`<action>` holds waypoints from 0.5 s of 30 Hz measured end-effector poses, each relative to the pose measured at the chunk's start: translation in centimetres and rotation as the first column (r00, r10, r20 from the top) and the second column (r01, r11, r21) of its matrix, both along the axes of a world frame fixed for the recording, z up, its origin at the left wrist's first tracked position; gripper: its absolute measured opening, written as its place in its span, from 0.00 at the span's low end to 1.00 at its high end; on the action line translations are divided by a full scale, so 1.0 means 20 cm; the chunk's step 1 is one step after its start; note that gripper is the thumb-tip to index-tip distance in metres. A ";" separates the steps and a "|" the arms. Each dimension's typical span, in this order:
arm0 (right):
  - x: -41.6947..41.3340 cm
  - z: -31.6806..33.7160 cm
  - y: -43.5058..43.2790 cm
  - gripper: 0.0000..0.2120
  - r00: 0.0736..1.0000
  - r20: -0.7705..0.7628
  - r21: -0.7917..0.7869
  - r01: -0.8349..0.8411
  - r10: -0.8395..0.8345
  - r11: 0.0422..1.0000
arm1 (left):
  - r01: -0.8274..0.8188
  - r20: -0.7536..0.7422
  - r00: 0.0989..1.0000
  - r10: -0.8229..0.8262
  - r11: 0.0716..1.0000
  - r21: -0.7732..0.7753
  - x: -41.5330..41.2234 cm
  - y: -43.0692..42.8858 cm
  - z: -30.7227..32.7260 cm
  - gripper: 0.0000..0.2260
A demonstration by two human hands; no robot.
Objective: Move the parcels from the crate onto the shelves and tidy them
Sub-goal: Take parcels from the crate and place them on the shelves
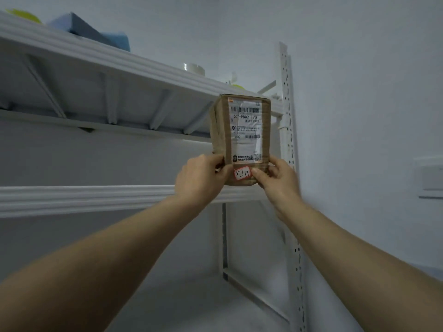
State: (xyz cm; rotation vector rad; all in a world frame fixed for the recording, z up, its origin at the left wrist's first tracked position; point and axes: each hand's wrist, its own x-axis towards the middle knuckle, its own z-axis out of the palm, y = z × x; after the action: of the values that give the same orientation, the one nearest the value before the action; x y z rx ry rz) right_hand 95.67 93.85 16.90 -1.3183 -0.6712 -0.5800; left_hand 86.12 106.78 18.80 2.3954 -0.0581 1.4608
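A brown cardboard parcel (241,137) with a white shipping label and a small red-edged sticker stands upright at the right end of the middle shelf (84,197). My left hand (200,179) grips its lower left corner. My right hand (278,177) pinches its lower right corner, the thumb next to the sticker. The crate is out of view.
The upper shelf (107,58) carries blue packages (96,32), a roll of tape (194,68) and yellow-green items. A perforated white upright (288,140) stands just right of the parcel, with the wall beyond it. A lower shelf (191,303) shows below.
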 end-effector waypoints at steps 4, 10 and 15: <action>0.38 0.05 -0.02 0.18 1.000 0.008 -0.046 0.005 -0.004 0.999 | -0.061 -0.079 0.995 0.060 0.998 -0.015 0.35 -0.05 0.06 0.12; 0.74 0.08 0.00 0.19 0.998 0.015 -0.158 0.065 -0.064 0.985 | -0.110 -0.197 0.974 0.108 0.994 0.002 0.70 -0.06 0.11 0.12; 0.89 0.09 -0.01 0.20 0.995 -0.018 -0.210 0.092 -0.098 0.973 | -0.129 -0.271 0.954 0.127 0.992 0.013 0.87 -0.07 0.16 0.09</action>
State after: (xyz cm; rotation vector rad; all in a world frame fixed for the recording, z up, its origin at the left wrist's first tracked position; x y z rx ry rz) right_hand 113.41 93.65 18.74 -1.5588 -0.6620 -0.5790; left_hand 103.59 105.36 22.01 2.6144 0.1694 1.1658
